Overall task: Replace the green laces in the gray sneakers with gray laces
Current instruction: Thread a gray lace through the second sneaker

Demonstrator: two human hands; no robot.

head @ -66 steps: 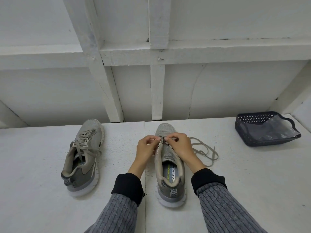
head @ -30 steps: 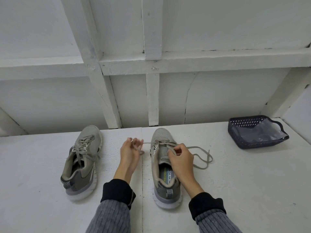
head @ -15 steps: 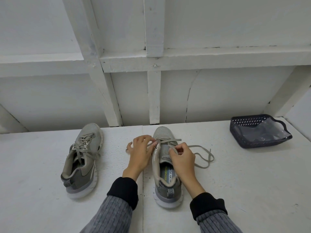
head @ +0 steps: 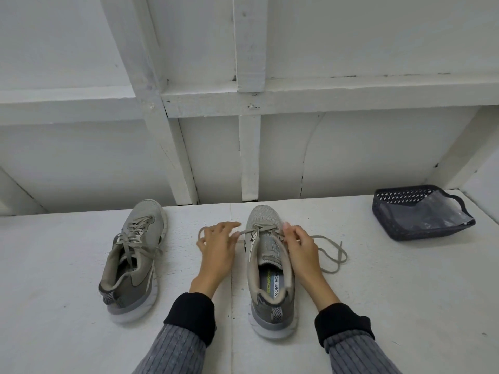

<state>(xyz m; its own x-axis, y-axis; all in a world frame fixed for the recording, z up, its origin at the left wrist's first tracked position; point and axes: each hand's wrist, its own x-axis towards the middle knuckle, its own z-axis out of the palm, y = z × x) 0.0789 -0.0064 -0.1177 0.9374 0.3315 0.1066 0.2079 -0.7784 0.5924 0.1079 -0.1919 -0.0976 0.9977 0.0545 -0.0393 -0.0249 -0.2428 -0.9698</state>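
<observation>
Gray lace now runs out to both sides of the sneaker in front of me; half a second ago my left hand sat closer against the shoe's side, and it has since drawn outward, pulling the left strand into a taut line from the lowest eyelets. My right hand has stayed at the right edge of the tongue.

The shoe is gray knit mesh with a padded collar, a thick pale sole and a striped heel tab; its printed insole shows inside. The lace is flat woven cord, and its free right end lies in a loose loop on the rough white painted tabletop. The second sneaker, same make, sits well to the left, fully laced in gray.

My left hand is palm down, fingers spread and lightly bent, the strand caught between thumb and fingers. My right hand curls at the eyelets, fingertips pinching the lace there. A dark perforated plastic basket with a clear bag in it stands far right.
</observation>
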